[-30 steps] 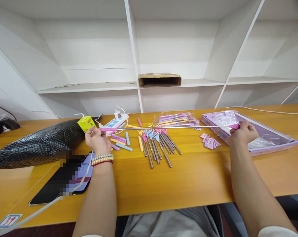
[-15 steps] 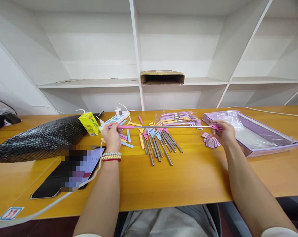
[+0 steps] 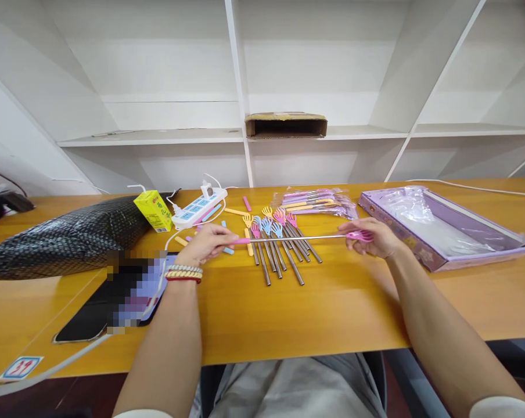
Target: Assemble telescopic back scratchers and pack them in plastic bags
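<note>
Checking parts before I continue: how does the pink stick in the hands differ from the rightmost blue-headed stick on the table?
The pink stick has a pink head; the blue-headed stick has a blue one.
The pink stick ends in a pink grip; the blue-headed stick ends in bare metal.
The pink stick spans left hand to right hand; the blue-headed stick lies slantwise on the table.
Both have metal rods.

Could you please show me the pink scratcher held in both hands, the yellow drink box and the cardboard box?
Pink scratcher (image 3: 297,238), head view, on its metal rod.
Yellow drink box (image 3: 153,211), head view, its printed side.
Cardboard box (image 3: 286,117), head view, its top panel.
</note>
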{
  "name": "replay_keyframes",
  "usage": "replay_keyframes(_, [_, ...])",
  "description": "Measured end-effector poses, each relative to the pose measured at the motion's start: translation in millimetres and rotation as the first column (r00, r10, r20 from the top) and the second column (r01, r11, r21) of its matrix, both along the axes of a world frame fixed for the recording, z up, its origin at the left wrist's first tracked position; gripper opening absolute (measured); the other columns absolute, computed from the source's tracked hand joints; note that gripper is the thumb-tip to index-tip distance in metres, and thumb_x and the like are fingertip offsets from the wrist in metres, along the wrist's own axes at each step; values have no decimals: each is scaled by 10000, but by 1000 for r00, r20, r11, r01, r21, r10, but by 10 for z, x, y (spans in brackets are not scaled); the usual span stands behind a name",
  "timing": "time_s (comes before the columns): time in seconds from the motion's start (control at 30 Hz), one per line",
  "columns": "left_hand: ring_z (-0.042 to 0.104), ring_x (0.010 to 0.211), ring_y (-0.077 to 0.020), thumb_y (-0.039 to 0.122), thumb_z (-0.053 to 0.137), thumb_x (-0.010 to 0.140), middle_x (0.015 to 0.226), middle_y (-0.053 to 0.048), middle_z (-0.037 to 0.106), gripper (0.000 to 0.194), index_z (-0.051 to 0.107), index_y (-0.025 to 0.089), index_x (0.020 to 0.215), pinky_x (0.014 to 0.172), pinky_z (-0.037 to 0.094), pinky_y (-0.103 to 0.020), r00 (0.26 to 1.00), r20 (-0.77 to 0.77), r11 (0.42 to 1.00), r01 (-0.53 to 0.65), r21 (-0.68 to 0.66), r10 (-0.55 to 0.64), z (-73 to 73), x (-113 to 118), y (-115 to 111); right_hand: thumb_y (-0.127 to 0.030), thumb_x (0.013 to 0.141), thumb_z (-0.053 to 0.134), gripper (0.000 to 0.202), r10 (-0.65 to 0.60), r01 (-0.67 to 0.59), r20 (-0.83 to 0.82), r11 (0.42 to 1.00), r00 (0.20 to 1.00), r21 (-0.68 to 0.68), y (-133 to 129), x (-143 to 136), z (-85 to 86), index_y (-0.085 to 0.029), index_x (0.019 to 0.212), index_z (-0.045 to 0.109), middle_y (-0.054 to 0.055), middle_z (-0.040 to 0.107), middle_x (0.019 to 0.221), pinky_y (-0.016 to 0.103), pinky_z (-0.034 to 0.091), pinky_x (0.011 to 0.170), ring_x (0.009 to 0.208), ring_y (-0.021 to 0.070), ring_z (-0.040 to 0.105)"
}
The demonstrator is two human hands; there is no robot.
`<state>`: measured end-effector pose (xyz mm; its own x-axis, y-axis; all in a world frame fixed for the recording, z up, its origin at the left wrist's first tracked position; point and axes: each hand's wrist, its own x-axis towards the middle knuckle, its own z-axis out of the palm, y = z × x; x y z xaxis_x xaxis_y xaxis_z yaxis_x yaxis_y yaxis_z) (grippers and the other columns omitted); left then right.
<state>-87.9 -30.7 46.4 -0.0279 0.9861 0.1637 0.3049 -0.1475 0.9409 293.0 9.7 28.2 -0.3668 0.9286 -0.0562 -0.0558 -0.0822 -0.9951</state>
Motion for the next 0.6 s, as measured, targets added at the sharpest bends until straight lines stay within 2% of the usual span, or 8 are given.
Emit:
replay_keyframes(0.03, [219, 269, -29, 363, 695, 631, 330, 39, 384, 225, 663, 151, 563, 275, 126, -188, 979, -58, 971, 183, -156, -194, 17, 120, 2, -448, 703, 600, 394, 3, -5, 50, 1000, 999, 28, -22, -149, -26, -79, 819, 671, 71, 598, 470, 212, 279, 289, 330, 134, 489])
replay_keyframes(0.1, [289, 317, -40, 401, 675, 653, 423, 17, 489, 247, 701, 157, 676, 303, 172, -195, 936, -119, 934, 306, -182, -330, 51, 372, 8, -472, 733, 586, 395, 35, -50, 154, 994, 988, 95, -73, -444, -96, -91, 790, 669, 19, 542, 397, 190, 247, 290, 272, 82, 405])
replay_keyframes(0.17, [354, 372, -52, 426, 665, 659, 491, 0, 548, 280, 714, 157, 714, 335, 229, -198, 922, -182, 938, 327, -112, -343, 68, 586, 11, -483, 746, 571, 387, 17, -34, 101, 984, 995, 173, -116, -666, -168, -105, 758, 655, 26, 596, 485, 191, 248, 298, 271, 58, 387])
replay_keyframes(0.27, [400, 434, -64, 433, 660, 664, 524, -9, 578, 297, 719, 148, 721, 380, 279, -194, 926, -208, 948, 315, -37, -315, 49, 752, 7, -495, 729, 584, 387, -68, 64, 12, 974, 998, 215, -142, -790, -234, -112, 702, 632, 19, 601, 521, 193, 208, 289, 267, 41, 353])
replay_keyframes(0.43, [365, 423, -56, 467, 676, 642, 495, -5, 555, 344, 710, 126, 683, 387, 268, -197, 948, -171, 963, 267, -30, -268, -39, 759, -2, -486, 703, 622, 380, -64, 59, 16, 979, 998, 193, -127, -724, -237, -107, 690, 630, -9, 535, 471, 190, 189, 289, 286, 40, 343])
replay_keyframes(0.6, [378, 457, -62, 486, 656, 663, 522, -2, 551, 370, 701, 125, 728, 414, 273, -199, 939, -128, 947, 320, -4, -318, -133, 783, 0, -481, 734, 595, 383, -7, -1, 34, 975, 999, 220, -129, -672, -206, -101, 712, 632, 13, 566, 520, 192, 189, 305, 301, 35, 342])
